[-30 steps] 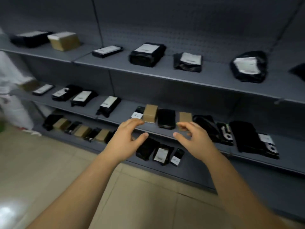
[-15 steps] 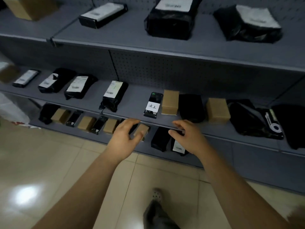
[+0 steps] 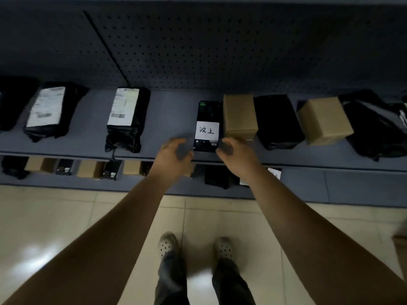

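My left hand (image 3: 174, 156) hangs over the front edge of the shelf (image 3: 171, 111), fingers loosely curled and holding nothing, just left of the flat black box (image 3: 208, 116) with the white handwritten label. My right hand (image 3: 236, 155) sits at the box's near right corner, fingers bent the same way and empty; I cannot tell whether its thumb touches the box. The box lies flat on the shelf, long side running front to back, close against a brown carton (image 3: 240, 115) on its right. A black pouch (image 3: 277, 119) lies just past the carton, and a black mailer bag (image 3: 127, 130) lies well to the left.
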Demonstrator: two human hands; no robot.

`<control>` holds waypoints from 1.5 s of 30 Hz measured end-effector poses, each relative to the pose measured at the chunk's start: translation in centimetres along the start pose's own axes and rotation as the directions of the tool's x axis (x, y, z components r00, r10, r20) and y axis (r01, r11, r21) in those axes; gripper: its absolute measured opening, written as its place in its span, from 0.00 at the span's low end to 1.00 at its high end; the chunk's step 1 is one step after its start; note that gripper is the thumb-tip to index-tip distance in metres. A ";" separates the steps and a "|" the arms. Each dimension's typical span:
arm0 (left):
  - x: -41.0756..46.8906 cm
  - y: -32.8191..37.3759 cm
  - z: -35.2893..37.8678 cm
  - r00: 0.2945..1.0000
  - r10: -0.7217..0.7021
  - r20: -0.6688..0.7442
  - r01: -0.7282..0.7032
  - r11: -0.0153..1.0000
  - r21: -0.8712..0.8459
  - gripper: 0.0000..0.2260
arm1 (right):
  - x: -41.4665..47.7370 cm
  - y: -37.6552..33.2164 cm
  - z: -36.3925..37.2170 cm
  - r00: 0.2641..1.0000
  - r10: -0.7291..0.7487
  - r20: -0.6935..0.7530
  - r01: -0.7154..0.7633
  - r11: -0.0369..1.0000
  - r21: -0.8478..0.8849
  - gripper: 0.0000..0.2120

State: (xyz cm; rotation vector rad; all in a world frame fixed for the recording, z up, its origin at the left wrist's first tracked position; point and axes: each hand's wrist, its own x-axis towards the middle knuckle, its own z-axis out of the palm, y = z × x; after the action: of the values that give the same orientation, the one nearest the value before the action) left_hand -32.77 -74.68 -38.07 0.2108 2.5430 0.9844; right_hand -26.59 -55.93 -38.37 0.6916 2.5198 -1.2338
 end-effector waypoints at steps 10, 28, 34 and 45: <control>8.3 -3.6 3.5 0.969 0.077 0.234 -0.080 0.997 -0.001 0.21 | 6.0 -0.6 7.5 0.966 0.166 -0.197 -0.144 0.982 0.126 0.22; 7.8 -4.9 3.3 0.986 0.034 0.163 0.010 0.965 -0.262 0.17 | 6.3 -2.9 6.6 0.981 0.186 -0.053 -0.145 0.887 0.438 0.12; 8.1 -5.0 3.8 0.995 0.094 0.034 -0.086 0.980 -0.178 0.15 | 7.5 -2.2 6.7 0.956 0.294 0.004 -0.236 0.760 0.606 0.17; 9.2 -4.2 3.1 0.995 0.001 0.098 0.017 0.983 -0.180 0.13 | 7.3 -0.9 7.0 0.959 0.271 -0.082 -0.232 0.918 0.321 0.12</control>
State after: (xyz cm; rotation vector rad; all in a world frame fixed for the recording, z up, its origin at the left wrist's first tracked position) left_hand -39.84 -73.30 -45.86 0.1910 2.3489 1.1654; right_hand -33.21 -59.75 -45.07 1.1604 2.2550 -1.5442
